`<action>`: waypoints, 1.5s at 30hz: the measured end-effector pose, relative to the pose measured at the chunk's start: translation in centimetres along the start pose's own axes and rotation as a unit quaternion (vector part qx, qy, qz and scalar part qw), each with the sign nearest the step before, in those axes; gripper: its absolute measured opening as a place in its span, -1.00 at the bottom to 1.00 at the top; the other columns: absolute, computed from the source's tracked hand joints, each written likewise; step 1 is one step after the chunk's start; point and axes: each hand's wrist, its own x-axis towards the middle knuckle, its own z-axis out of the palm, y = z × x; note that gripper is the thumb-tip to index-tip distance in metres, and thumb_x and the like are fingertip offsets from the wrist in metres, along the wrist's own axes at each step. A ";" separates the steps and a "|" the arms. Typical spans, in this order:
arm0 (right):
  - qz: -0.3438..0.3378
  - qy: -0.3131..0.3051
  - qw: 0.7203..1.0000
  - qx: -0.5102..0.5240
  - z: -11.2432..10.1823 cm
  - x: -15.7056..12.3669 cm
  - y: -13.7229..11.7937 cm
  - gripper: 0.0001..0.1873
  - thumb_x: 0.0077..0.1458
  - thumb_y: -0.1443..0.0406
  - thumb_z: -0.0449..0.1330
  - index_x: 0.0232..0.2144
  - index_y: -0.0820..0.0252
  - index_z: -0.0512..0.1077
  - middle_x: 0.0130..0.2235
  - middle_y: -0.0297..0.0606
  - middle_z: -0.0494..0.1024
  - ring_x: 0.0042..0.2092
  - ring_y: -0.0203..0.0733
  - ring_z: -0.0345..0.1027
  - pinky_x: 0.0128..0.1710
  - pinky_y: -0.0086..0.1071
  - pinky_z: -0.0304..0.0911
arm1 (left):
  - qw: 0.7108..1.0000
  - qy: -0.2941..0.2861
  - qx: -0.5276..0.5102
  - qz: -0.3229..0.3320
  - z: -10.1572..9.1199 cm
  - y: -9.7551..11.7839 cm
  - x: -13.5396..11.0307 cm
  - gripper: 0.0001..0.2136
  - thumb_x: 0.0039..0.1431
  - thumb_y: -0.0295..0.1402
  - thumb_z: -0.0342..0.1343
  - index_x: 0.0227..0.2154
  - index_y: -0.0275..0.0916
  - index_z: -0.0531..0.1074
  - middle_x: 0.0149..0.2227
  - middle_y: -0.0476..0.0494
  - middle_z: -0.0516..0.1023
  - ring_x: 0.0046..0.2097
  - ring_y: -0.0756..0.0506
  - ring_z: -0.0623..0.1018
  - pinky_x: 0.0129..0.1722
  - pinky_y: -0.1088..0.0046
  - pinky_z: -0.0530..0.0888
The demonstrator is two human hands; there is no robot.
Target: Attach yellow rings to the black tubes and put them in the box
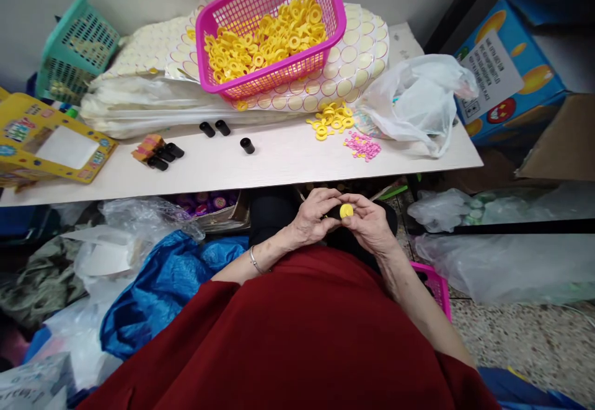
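In front of my red top, just off the table's front edge, my two hands meet. My left hand (pixel 312 217) is closed around a small black cylinder (pixel 333 212), mostly hidden by the fingers. A round yellow plastic piece (pixel 346 210) sits at the cylinder's end, pinched between the thumb and fingers of my right hand (pixel 370 224). Whether the two parts are joined I cannot tell. Beyond my hands, a small pile of yellow ring pieces (pixel 333 117) lies on the table beside a heap of tiny pink pieces (pixel 362 146).
The white table (pixel 288 165) carries a pink basket (pixel 337 29) of yellow pieces, several black cylinders (pixel 247 145), a clear plastic bag (pixel 409 97) and a yellow box (pixel 51 137). A teal basket (pixel 77 51) leans at the back left. Blue plastic sheeting (pixel 153 292) lies left of me.
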 end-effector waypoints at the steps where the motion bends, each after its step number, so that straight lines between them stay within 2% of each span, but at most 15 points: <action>1: 0.006 -0.001 1.000 0.005 0.1 -0.2 -0.2 -0.41 -0.43 0.16 0.49 -0.27 0.10 0.41 -0.32 -0.36 0.47 -0.37 -0.36 0.32 -0.38 -0.48 0.31 | 1.000 -0.004 -0.013 0.013 0.2 0.0 0.0 -0.62 0.17 -0.08 0.04 -0.05 -0.17 0.45 -0.06 -0.30 0.49 -0.02 -0.19 0.45 -0.02 0.12 0.42; 6: 0.016 0.003 1.000 0.010 0.4 -0.8 -0.8 -0.45 -0.49 0.25 0.51 -0.38 0.14 0.38 -0.35 -0.40 0.45 -0.35 -0.37 0.31 -0.37 -0.49 0.29 | 0.997 -0.025 -0.056 0.051 0.5 -0.2 0.3 -0.50 0.18 0.04 -0.06 -0.04 -0.24 0.46 -0.04 -0.32 0.46 0.04 -0.22 0.42 0.05 0.07 0.38; 10: 0.064 -0.036 0.997 0.032 -0.2 -1.1 -1.3 -0.52 -0.43 0.28 0.49 -0.41 0.16 0.36 -0.42 -0.44 0.42 -0.40 -0.39 0.28 -0.43 -0.50 0.26 | 0.993 -0.095 -0.069 0.033 0.3 -0.5 0.5 -0.54 0.15 0.01 0.02 -0.09 -0.24 0.50 0.02 -0.31 0.42 0.15 -0.25 0.35 0.14 0.04 0.32; 13: 0.079 -0.045 0.995 0.038 -0.6 -1.3 -1.6 -0.47 -0.47 0.36 0.48 -0.33 0.15 0.41 -0.35 -0.41 0.46 -0.37 -0.38 0.30 -0.42 -0.50 0.27 | 0.988 -0.127 -0.080 0.037 0.7 -0.7 0.2 -0.55 0.15 0.01 0.02 -0.09 -0.23 0.50 0.08 -0.30 0.38 0.24 -0.29 0.25 0.20 -0.01 0.25; 15: 0.072 -0.041 0.996 0.043 -0.6 -1.4 -1.3 -0.42 -0.50 0.39 0.48 -0.28 0.16 0.45 -0.30 -0.38 0.48 -0.34 -0.37 0.33 -0.40 -0.51 0.27 | 0.986 -0.129 -0.094 0.040 1.2 -0.9 0.0 -0.55 0.16 -0.01 0.01 -0.07 -0.22 0.48 0.12 -0.29 0.34 0.29 -0.30 0.19 0.21 -0.05 0.22; 19: 0.066 -0.009 0.995 0.075 -0.2 -1.3 0.1 -0.59 -0.44 0.28 0.48 -0.43 0.21 0.47 -0.47 -0.42 0.43 -0.48 -0.41 0.23 -0.53 -0.51 0.21 | 0.985 -0.120 -0.123 0.030 1.9 -1.5 -0.4 -0.57 0.14 -0.05 0.07 -0.03 -0.21 0.44 0.11 -0.29 0.37 0.30 -0.31 0.17 0.21 -0.08 0.22; 22: 0.078 0.010 0.990 0.120 -0.1 -0.9 1.3 -0.61 -0.35 0.18 0.46 -0.42 0.19 0.47 -0.51 -0.44 0.40 -0.51 -0.43 0.21 -0.56 -0.51 0.21 | 0.985 -0.129 -0.115 0.003 1.7 -2.1 -0.3 -0.54 0.07 -0.03 0.13 -0.05 -0.22 0.46 0.05 -0.28 0.41 0.29 -0.32 0.20 0.22 -0.09 0.21; 26: 0.124 -0.080 0.982 0.114 -1.1 -0.5 1.9 -0.53 -0.36 0.12 0.47 -0.35 0.19 0.49 -0.42 -0.35 0.48 -0.41 -0.34 0.35 -0.43 -0.45 0.33 | 0.979 -0.186 -0.088 -0.011 1.0 -2.2 0.1 -0.53 0.02 -0.03 0.18 -0.07 -0.21 0.48 0.06 -0.29 0.41 0.29 -0.35 0.18 0.23 -0.07 0.19; 28: 0.125 -0.099 0.981 0.108 -1.7 -0.5 1.8 -0.49 -0.37 0.09 0.47 -0.33 0.19 0.49 -0.36 -0.30 0.52 -0.34 -0.27 0.40 -0.37 -0.41 0.36 | 0.975 -0.204 -0.083 -0.015 1.0 -1.8 0.2 -0.54 0.02 -0.05 0.19 -0.06 -0.19 0.48 0.08 -0.28 0.39 0.29 -0.34 0.19 0.23 -0.06 0.21; 30: 0.103 -0.069 0.986 0.115 -2.0 -0.7 1.7 -0.45 -0.38 0.10 0.47 -0.26 0.14 0.48 -0.28 -0.30 0.54 -0.29 -0.26 0.43 -0.33 -0.40 0.38 | 0.980 -0.180 -0.083 -0.030 1.2 -1.3 0.1 -0.49 0.01 -0.04 0.19 0.00 -0.18 0.43 0.14 -0.31 0.33 0.27 -0.33 0.21 0.21 -0.03 0.25; 33: 0.072 -0.016 0.988 0.136 -1.6 -1.1 1.4 -0.37 -0.40 0.19 0.49 -0.17 0.06 0.45 -0.18 -0.33 0.54 -0.28 -0.28 0.44 -0.28 -0.39 0.40 | 0.991 -0.100 -0.077 -0.047 1.7 -0.4 -0.3 -0.33 -0.04 -0.01 0.22 0.12 -0.22 0.29 0.19 -0.39 0.23 0.22 -0.32 0.29 0.15 0.01 0.34; 36: 0.069 0.000 0.988 0.137 -0.9 -1.5 1.0 -0.38 -0.41 0.29 0.48 -0.19 0.07 0.42 -0.24 -0.36 0.54 -0.34 -0.27 0.45 -0.29 -0.36 0.41 | 0.996 -0.053 -0.049 -0.048 2.0 0.5 -0.6 -0.27 -0.09 0.01 0.24 0.12 -0.26 0.27 0.13 -0.40 0.29 0.14 -0.29 0.39 0.08 0.06 0.42; 40: 0.057 0.015 0.990 0.128 -0.5 -1.8 0.9 -0.40 -0.39 0.29 0.47 -0.22 0.07 0.38 -0.40 -0.45 0.49 -0.46 -0.36 0.36 -0.40 -0.44 0.36 | 0.998 -0.049 -0.014 -0.048 2.1 1.8 -0.6 -0.37 0.02 -0.02 0.18 0.09 -0.29 0.29 0.06 -0.36 0.37 0.08 -0.23 0.45 0.02 0.18 0.49; 45: 0.028 0.012 0.994 0.105 -0.6 -2.0 0.7 -0.34 -0.44 0.20 0.49 -0.18 0.07 0.39 -0.37 -0.41 0.46 -0.44 -0.38 0.29 -0.44 -0.49 0.27 | 0.998 -0.057 0.034 0.003 2.1 2.3 0.0 -0.48 0.16 -0.06 0.04 0.07 -0.32 0.28 0.01 -0.37 0.41 0.07 -0.20 0.47 0.03 0.25 0.49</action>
